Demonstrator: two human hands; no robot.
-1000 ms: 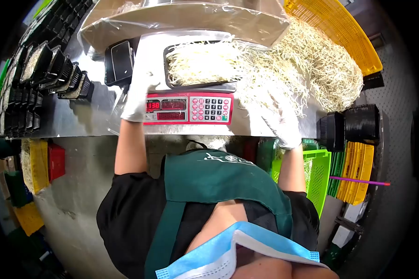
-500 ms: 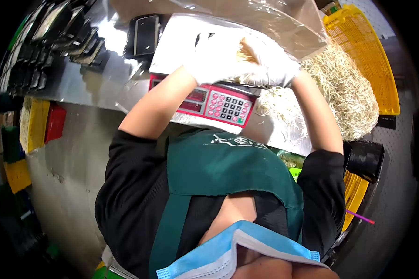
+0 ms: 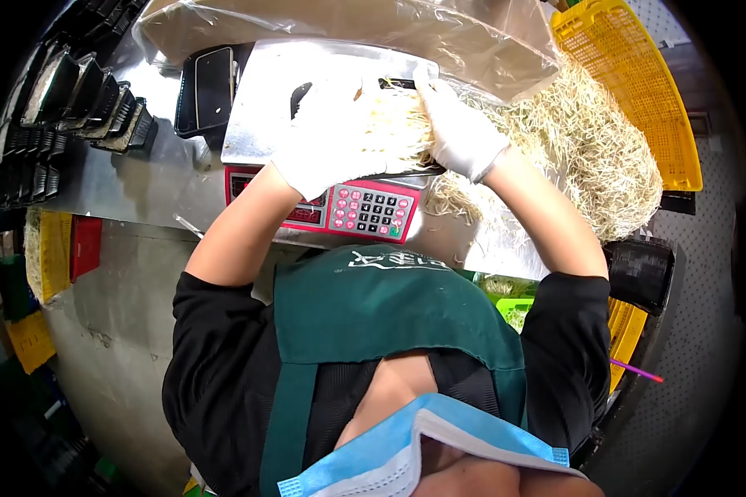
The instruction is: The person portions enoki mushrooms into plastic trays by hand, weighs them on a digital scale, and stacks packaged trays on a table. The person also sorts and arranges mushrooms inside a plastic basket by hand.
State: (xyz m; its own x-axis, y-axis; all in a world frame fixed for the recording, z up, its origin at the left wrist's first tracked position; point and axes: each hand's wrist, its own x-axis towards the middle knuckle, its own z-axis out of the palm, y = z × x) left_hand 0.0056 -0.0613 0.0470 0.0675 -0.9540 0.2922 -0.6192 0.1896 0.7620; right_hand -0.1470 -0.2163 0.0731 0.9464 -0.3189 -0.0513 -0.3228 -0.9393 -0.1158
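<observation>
A black tray of pale bean sprouts rests on the steel plate of a red and silver scale. My left hand, in a white glove, lies over the tray's left side, its fingertips washed out by glare. At the right side, my right hand, also gloved in white, holds the tray's edge with the thumb side along the sprouts. Below the hands, the scale's keypad faces me. A large heap of loose sprouts lies to the right, with strands trailing toward the scale.
An empty black tray sits left of the scale. Stacked black trays stand at the far left. Clear plastic sheeting runs behind the scale. A yellow basket leans behind the heap. A red bin is at lower left.
My hands have moved apart, uncovering more of the sprouts and tray between them. The whole view has shifted, so the scale and tray appear further left and lower.
</observation>
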